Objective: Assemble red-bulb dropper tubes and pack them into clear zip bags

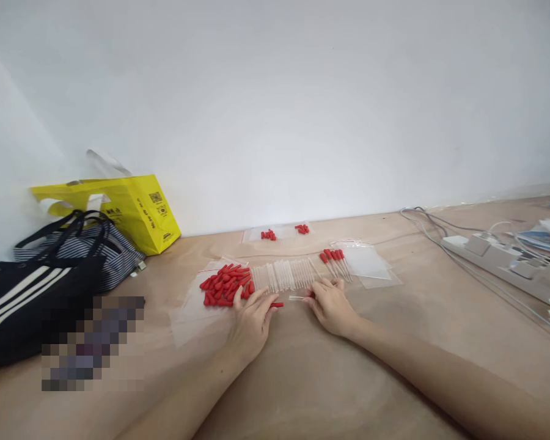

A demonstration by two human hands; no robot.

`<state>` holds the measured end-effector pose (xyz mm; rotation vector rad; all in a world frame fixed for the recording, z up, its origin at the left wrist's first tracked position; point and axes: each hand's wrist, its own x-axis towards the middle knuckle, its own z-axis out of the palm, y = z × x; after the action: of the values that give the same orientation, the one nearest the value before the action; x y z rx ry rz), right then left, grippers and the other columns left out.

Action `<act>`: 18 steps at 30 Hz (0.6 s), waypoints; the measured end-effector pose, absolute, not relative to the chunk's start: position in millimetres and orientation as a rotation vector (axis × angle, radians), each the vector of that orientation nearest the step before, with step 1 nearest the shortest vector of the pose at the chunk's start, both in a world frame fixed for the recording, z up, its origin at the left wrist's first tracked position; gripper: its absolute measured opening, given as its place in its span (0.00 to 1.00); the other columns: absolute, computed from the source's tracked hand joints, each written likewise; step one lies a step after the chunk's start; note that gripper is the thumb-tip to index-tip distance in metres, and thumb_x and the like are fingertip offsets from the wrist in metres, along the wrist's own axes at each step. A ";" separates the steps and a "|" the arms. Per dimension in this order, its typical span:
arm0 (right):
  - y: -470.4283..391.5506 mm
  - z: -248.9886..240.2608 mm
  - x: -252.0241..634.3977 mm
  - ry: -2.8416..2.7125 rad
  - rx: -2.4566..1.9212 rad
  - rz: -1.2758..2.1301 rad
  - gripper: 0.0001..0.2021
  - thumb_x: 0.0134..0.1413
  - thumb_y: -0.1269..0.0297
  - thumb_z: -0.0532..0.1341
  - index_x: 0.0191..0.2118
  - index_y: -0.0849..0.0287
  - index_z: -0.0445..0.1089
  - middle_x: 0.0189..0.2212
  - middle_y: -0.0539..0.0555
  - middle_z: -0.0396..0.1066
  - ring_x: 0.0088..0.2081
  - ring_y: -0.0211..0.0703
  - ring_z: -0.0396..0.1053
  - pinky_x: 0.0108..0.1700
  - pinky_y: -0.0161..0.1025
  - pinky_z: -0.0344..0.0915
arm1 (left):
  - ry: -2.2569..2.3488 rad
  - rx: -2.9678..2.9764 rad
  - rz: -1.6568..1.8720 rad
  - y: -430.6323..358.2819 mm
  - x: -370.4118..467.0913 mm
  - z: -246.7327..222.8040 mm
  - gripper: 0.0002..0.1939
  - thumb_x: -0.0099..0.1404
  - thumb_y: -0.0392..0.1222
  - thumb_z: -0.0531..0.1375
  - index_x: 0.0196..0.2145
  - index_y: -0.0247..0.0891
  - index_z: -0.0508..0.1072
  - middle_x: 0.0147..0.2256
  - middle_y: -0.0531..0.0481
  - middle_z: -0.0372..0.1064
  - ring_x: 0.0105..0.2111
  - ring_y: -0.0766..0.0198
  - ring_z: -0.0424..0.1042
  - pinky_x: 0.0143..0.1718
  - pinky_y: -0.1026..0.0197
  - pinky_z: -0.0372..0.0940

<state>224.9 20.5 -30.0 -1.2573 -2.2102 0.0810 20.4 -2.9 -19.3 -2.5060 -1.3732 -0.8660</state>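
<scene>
Between the fingertips of my left hand (pixel 252 321) is a red rubber bulb (pixel 277 304), its end pointing right. My right hand (pixel 332 305) pinches a thin clear tube (pixel 296 298) whose end points left toward the bulb; the two are apart. A pile of red bulbs (pixel 224 286) lies on a clear plastic bag just beyond my left hand. Beside it, a row of clear tubes (pixel 284 275) lies side by side. Several tubes with red bulbs on them (pixel 335 260) lie beyond my right hand.
Clear plastic bags (pixel 371 263) lie at the right of the tubes. Small bags with red bulbs (pixel 269 234) rest near the wall. A yellow bag (pixel 151 211) and a black bag (pixel 27 299) stand left; a power strip (pixel 508 263) with cables is right on the table (pixel 275 391).
</scene>
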 end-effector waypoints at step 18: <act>6.2 -27.8 216.1 -2.223 -0.767 -0.069 0.10 0.55 0.70 0.49 0.36 0.60 0.67 0.25 0.50 0.67 0.30 0.36 0.59 0.39 0.41 0.43 | -1.383 -2.490 -1.055 -11.6 28.6 -12.2 0.09 0.63 0.38 0.49 0.32 0.41 0.69 0.30 0.54 0.73 0.38 0.61 0.68 0.50 0.47 0.39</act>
<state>216.1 6.2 -27.8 -0.7666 -2.2226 -0.0692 28.6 -11.6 -12.2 -2.4896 -1.3829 -1.0555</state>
